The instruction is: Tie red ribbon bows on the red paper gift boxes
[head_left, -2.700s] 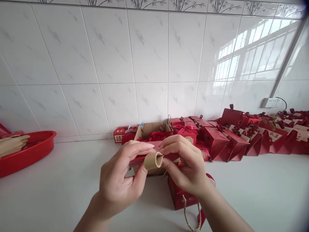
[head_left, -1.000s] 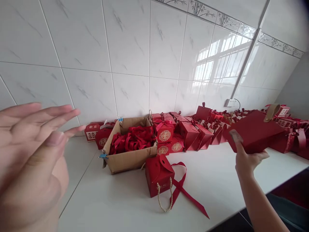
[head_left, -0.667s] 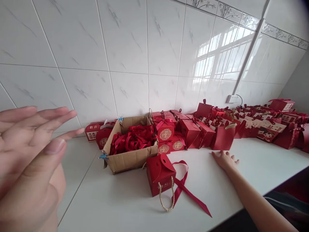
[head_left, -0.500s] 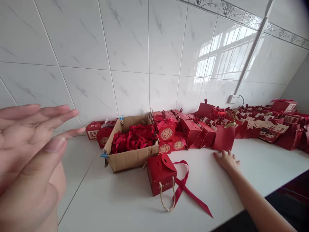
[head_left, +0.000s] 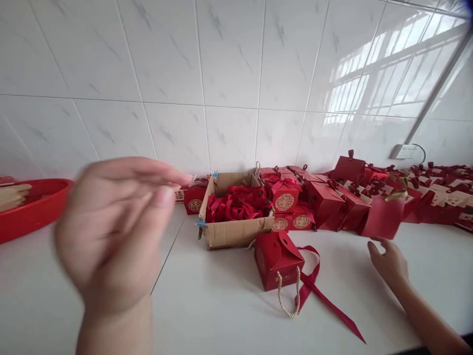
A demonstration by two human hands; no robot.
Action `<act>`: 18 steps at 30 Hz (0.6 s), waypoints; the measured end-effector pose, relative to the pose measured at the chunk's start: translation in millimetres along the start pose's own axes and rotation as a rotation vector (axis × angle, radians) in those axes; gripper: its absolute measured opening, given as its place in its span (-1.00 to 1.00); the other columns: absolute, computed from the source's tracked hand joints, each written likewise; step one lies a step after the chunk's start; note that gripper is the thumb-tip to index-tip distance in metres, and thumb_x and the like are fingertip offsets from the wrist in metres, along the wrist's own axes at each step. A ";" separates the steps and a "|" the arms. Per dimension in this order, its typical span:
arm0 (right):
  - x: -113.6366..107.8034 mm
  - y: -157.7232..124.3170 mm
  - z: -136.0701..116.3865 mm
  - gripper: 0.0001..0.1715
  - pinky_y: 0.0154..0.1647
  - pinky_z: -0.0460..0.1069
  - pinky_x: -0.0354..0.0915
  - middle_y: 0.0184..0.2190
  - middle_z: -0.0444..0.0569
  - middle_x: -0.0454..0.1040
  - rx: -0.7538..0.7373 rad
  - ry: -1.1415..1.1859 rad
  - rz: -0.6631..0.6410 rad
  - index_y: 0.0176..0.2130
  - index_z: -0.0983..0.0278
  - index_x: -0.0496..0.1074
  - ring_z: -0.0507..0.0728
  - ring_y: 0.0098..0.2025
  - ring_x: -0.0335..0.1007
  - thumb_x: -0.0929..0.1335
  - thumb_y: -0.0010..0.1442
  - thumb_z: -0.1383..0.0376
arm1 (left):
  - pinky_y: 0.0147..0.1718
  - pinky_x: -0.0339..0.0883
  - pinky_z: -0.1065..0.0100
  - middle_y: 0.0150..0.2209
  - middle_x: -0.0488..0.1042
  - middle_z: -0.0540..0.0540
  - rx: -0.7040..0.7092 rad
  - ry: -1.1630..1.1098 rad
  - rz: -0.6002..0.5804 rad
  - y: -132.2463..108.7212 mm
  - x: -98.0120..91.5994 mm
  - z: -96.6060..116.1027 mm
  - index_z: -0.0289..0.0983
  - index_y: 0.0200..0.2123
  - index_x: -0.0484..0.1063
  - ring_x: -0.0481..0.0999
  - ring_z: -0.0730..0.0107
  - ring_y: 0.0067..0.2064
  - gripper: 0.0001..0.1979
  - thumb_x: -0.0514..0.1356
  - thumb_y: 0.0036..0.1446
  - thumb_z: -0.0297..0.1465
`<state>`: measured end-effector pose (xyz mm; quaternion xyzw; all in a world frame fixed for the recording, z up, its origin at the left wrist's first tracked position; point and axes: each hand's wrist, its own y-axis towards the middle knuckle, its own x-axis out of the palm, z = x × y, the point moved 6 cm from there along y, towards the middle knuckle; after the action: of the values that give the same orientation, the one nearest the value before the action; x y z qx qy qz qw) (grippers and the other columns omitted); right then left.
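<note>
Close to the camera, my left hand [head_left: 121, 231] is raised above the table, slightly blurred by motion. Its fingers curve loosely toward the thumb, and nothing shows in them. My right hand [head_left: 392, 259] is low over the table at the right, fingers apart and holding nothing, near a plain red box panel [head_left: 382, 217]. Between the hands stands a red gift box [head_left: 279, 261] with interlocking top flaps and a twisted rope handle [head_left: 288, 310]. A dark red ribbon [head_left: 332, 308] trails from beside it, lying across the white table.
Behind the gift box is a cardboard box [head_left: 240, 234] full of red ribbons [head_left: 238, 204]. Several red gift boxes [head_left: 327, 202] line the tiled wall toward the right. A red basin [head_left: 44, 212] with pale gloves [head_left: 15, 196] sits far left. A wall socket [head_left: 402, 151] is at the right.
The view has turned left, bringing the red basin in. My left hand has gone from flat with spread fingers to curled. My right hand has rolled, its thumb now apart from the fingers.
</note>
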<state>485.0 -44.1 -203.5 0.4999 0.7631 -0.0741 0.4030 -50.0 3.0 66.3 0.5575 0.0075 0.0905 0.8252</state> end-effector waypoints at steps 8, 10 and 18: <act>28.0 -87.4 -114.0 -0.51 -0.26 0.07 0.42 -0.27 0.07 0.55 -0.351 0.414 -0.374 -0.19 0.23 0.42 0.24 -0.22 0.52 0.26 0.10 -0.07 | -0.41 0.37 0.37 -0.31 0.55 0.02 -0.310 0.526 -0.609 -5.7 18.5 -70.5 -0.16 -0.34 0.44 0.53 0.31 -0.28 -0.79 0.10 0.18 -0.19; 28.0 -111.0 -147.1 -0.47 -0.23 0.06 0.42 -0.21 0.08 0.53 -0.437 0.470 -0.519 -0.15 0.24 0.41 0.23 -0.17 0.50 0.23 0.17 -0.10 | -0.49 0.31 0.37 -0.32 0.55 0.03 -0.404 0.642 -0.731 -9.4 16.4 -93.5 -0.15 -0.35 0.44 0.52 0.29 -0.33 -0.74 0.06 0.18 -0.15; 31.4 -178.8 -222.0 -0.53 -0.45 -0.01 0.31 -0.51 -0.08 0.42 -0.729 0.323 -0.761 -0.45 0.24 0.37 0.09 -0.47 0.34 0.17 0.29 0.01 | -0.45 0.26 0.27 -0.49 0.49 -0.15 -0.416 0.782 -0.981 -40.9 56.5 -151.0 -0.24 -0.53 0.40 0.51 0.14 -0.34 -0.50 -0.14 0.25 -0.13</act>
<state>212.3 5.1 -129.5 0.0218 0.9183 0.1320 0.3725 -5.7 135.9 -23.5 0.2444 0.5424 -0.1006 0.7975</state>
